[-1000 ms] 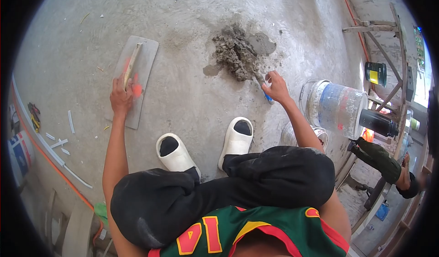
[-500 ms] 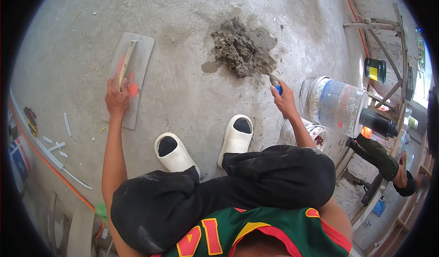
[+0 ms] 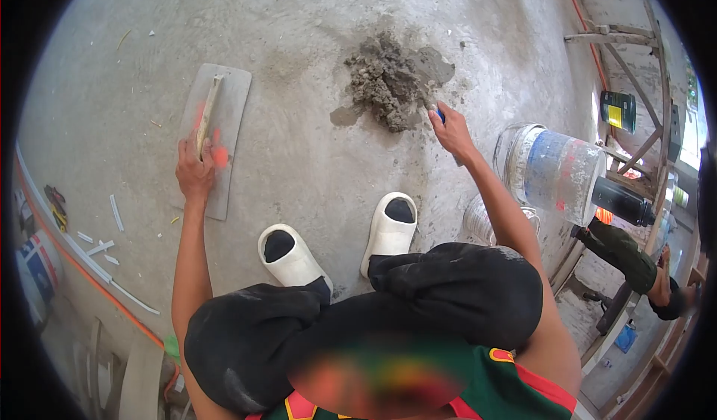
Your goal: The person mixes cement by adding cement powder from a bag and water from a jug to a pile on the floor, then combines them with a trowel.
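Observation:
I squat on a concrete floor in white clogs. My left hand (image 3: 196,167) grips the wooden handle of a flat grey plastering float (image 3: 233,113) that lies on the floor to my left. My right hand (image 3: 451,130) is closed on the blue handle of a trowel (image 3: 435,109), whose blade is pushed into a heap of wet grey mortar (image 3: 383,80) straight ahead of me. The blade is mostly buried in the heap.
A large mortar-smeared plastic bucket (image 3: 551,173) and a smaller tub (image 3: 482,223) stand at my right. Another person's leg (image 3: 624,256) is beyond them, near a wooden trestle (image 3: 635,54). White plastic strips (image 3: 112,212) and an orange cable (image 3: 82,267) lie at the left.
My right hand has swung the trowel from the heap's right side back into its near edge. My left hand stays on the float's handle, which has barely shifted.

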`<move>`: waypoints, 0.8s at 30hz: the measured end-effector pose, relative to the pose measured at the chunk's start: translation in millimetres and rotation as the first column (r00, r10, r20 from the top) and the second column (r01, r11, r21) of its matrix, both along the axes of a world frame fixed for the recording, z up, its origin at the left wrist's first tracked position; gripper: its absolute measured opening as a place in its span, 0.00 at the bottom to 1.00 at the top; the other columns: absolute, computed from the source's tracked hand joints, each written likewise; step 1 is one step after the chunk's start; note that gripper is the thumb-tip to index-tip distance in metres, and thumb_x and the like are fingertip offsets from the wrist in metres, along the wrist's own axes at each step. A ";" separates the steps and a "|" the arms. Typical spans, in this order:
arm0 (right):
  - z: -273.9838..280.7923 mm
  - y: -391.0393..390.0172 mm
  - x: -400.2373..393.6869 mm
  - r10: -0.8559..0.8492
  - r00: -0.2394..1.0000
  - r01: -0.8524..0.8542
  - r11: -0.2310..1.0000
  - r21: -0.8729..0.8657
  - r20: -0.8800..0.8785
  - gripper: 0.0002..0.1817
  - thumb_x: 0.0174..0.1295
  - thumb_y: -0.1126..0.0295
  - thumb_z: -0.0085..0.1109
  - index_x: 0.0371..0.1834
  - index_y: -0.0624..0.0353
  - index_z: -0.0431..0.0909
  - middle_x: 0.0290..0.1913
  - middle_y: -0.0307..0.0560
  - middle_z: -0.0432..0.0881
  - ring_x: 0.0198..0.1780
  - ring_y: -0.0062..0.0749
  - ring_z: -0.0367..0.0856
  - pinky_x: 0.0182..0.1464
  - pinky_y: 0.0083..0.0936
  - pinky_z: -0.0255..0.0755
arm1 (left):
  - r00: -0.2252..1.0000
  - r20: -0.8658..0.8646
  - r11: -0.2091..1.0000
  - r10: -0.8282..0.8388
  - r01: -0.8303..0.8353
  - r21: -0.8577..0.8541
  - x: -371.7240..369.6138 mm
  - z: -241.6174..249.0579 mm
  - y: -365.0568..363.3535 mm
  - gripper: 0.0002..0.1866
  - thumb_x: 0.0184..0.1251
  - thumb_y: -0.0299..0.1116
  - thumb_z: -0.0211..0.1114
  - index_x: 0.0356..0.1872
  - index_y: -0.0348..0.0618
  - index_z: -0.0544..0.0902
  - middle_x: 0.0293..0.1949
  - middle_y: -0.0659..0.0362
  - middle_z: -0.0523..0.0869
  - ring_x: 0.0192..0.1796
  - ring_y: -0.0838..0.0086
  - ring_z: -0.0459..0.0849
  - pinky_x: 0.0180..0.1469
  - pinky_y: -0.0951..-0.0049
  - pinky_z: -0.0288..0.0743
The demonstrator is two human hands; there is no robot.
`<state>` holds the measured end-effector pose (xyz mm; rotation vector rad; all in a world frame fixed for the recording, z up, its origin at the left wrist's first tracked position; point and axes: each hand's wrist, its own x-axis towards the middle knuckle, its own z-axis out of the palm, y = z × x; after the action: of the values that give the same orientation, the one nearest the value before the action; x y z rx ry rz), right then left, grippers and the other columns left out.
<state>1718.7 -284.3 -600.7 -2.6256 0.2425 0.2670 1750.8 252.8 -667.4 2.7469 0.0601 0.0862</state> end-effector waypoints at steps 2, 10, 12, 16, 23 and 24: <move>17.2 2.6 9.3 0.111 0.989 -0.119 0.989 -0.084 -0.099 0.15 0.68 0.62 0.53 0.45 0.65 0.72 0.31 0.70 0.78 0.39 0.64 0.81 0.38 0.52 0.73 | 1.000 0.010 1.000 0.000 0.000 -0.008 2.1 -0.1 0.9 0.21 0.74 0.44 0.55 0.61 0.45 0.77 0.49 0.49 0.80 0.44 0.50 0.85 0.43 0.55 0.79; 12.7 62.1 -20.6 0.212 0.971 -0.237 0.908 -0.346 -0.108 0.27 0.61 0.75 0.47 0.64 0.77 0.61 0.41 0.70 0.79 0.32 0.63 0.83 0.36 0.51 0.78 | 0.999 -0.024 0.999 0.035 -0.036 -0.029 -0.6 6.2 -5.2 0.21 0.74 0.45 0.56 0.61 0.46 0.77 0.49 0.49 0.79 0.43 0.49 0.84 0.43 0.54 0.78; 26.5 78.1 -31.2 0.211 0.964 -0.258 0.896 -0.362 -0.164 0.27 0.60 0.76 0.48 0.64 0.77 0.61 0.40 0.70 0.79 0.32 0.63 0.83 0.36 0.51 0.78 | 0.999 0.031 1.000 0.014 -0.014 -0.005 2.8 3.3 0.4 0.21 0.74 0.45 0.55 0.61 0.46 0.77 0.49 0.49 0.79 0.43 0.49 0.84 0.43 0.54 0.78; 29.9 51.3 -25.5 0.264 0.956 -0.286 0.937 -0.200 -0.127 0.25 0.62 0.74 0.50 0.64 0.63 0.65 0.39 0.63 0.80 0.34 0.62 0.83 0.38 0.52 0.77 | 1.000 -0.013 1.000 0.013 -0.013 -0.015 -1.2 1.0 -1.4 0.20 0.74 0.44 0.55 0.60 0.46 0.77 0.48 0.49 0.79 0.43 0.47 0.84 0.42 0.54 0.78; 47.7 -14.4 12.0 0.159 0.985 -0.167 0.977 -0.135 -0.068 0.25 0.60 0.70 0.60 0.62 0.56 0.69 0.44 0.65 0.82 0.47 0.61 0.80 0.49 0.48 0.74 | 1.000 0.020 0.998 -0.012 0.013 -0.068 -1.0 0.9 1.8 0.20 0.74 0.43 0.56 0.60 0.45 0.77 0.46 0.48 0.80 0.42 0.49 0.83 0.42 0.55 0.78; 45.7 -25.6 23.1 0.179 0.983 -0.171 0.970 -0.173 0.030 0.24 0.61 0.70 0.60 0.62 0.57 0.69 0.44 0.64 0.82 0.48 0.62 0.80 0.49 0.47 0.74 | 1.000 0.015 0.998 -0.009 0.010 -0.066 -1.0 2.3 1.4 0.20 0.74 0.43 0.56 0.60 0.45 0.78 0.46 0.49 0.80 0.42 0.49 0.83 0.41 0.55 0.78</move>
<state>1741.8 -309.9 -555.0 -2.8226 0.0173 0.2555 1749.8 254.3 -665.2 2.6804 0.0452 0.1002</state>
